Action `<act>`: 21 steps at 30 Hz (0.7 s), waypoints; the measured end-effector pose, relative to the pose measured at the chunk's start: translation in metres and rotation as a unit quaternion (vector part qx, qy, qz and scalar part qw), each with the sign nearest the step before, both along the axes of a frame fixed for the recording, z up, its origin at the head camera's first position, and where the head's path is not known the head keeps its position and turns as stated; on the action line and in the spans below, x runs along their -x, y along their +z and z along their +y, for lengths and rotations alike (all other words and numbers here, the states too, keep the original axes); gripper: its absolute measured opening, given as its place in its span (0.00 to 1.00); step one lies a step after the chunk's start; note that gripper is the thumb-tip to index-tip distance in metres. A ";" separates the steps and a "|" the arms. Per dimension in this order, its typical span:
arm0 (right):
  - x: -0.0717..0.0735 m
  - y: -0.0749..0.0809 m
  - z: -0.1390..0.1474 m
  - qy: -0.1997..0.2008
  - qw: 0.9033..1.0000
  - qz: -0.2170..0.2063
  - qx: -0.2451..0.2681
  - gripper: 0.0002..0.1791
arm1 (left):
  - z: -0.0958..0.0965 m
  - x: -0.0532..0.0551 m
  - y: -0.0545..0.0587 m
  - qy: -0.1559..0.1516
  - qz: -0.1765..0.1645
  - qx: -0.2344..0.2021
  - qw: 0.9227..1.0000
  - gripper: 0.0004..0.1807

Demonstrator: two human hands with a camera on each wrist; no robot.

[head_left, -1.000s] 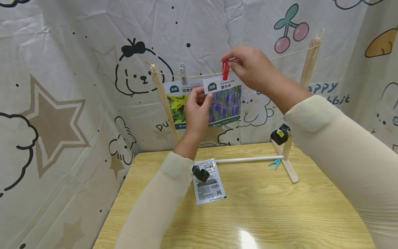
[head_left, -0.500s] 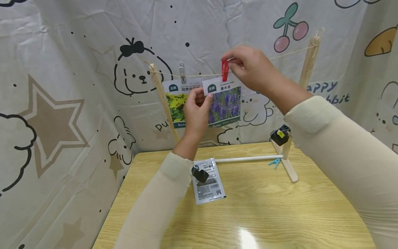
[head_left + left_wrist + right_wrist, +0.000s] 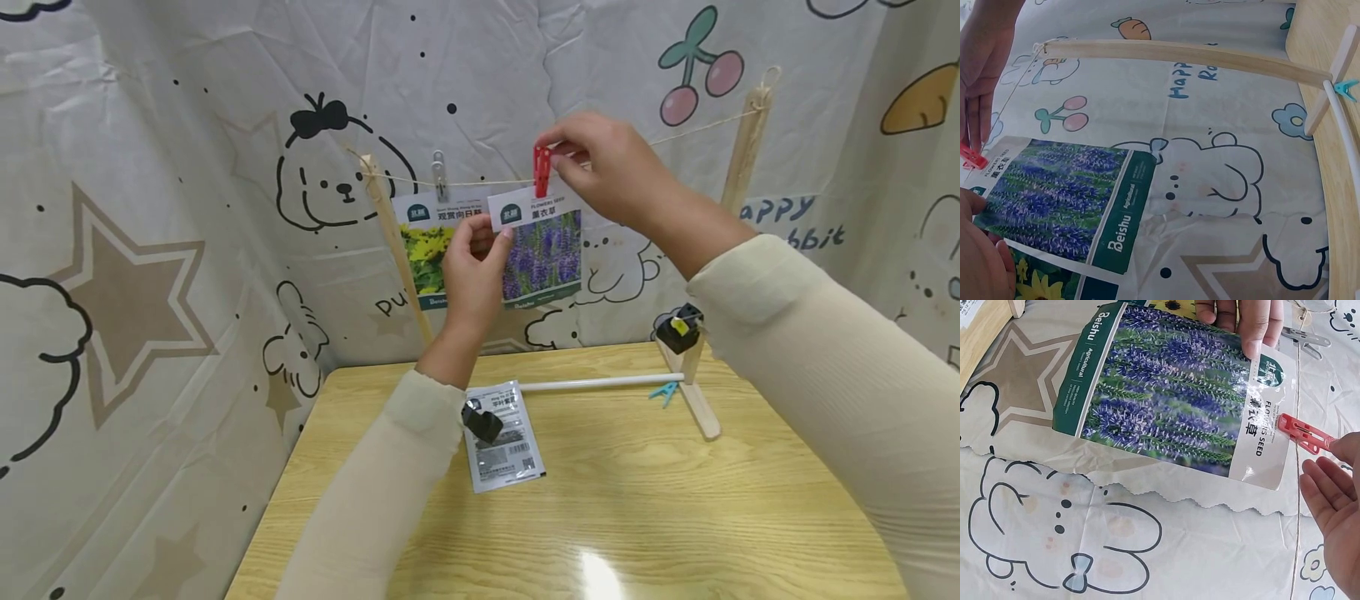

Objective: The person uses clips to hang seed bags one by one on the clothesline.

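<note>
Seen from the head, a pale yellow wood-grain table (image 3: 637, 483) spreads from four to eight o'clock, a white glare on it at five. Behind it hangs a creased off-white cloth (image 3: 487, 83), printed with a tan star at nine o'clock, a bow-topped puppy between ten and eleven and pink cherries between one and two. Thin beige twine (image 3: 697, 132) runs between a wooden post at ten o'clock (image 3: 397, 242) and a wooden post at two o'clock (image 3: 742, 158). Near the centre, the left hand (image 3: 476, 271) pinches the left edge of a paper seed packet with purple flowers (image 3: 543, 258), held at the twine. At one o'clock the right hand (image 3: 607, 162) pinches a red plastic clothespin (image 3: 542, 171) over its top edge. At ten o'clock a yellow-flower seed packet (image 3: 427, 258) hangs below a clear clothespin (image 3: 439, 177). A silver foil packet (image 3: 506, 467) lies on the table near six o'clock, a light-blue plastic clothespin (image 3: 664, 392) at four, beside a white rod (image 3: 600, 384).

From the left wrist, the purple-flower packet tilts at eight o'clock, the red clothespin at nine; the table's edge stands at three.

From the right wrist, that packet fills twelve o'clock, the cloth's rabbit sits at seven, and the right thumb presses the red clothespin at three; whether it bites the twine I cannot tell.
</note>
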State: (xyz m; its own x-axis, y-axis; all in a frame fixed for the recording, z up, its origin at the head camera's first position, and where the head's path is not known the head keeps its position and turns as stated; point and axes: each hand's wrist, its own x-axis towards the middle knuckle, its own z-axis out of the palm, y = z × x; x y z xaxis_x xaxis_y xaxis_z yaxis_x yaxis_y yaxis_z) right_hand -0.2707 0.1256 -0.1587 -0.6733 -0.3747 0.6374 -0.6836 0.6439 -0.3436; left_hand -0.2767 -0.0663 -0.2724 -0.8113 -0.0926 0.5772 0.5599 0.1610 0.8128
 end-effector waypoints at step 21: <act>-0.006 -0.012 0.014 -0.017 0.996 0.056 0.060 0.14 | -0.003 -0.006 0.000 0.013 0.010 -0.004 1.000 0.14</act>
State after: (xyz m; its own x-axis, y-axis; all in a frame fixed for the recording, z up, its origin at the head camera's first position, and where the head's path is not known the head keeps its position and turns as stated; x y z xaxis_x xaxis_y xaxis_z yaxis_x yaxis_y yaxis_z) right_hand -0.2646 0.1392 -0.1710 -0.6059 -0.2700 0.7484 -0.7008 0.6263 -0.3415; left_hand -0.2704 -0.0695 -0.2725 -0.7972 -0.1184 0.5921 0.5713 0.1695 0.8031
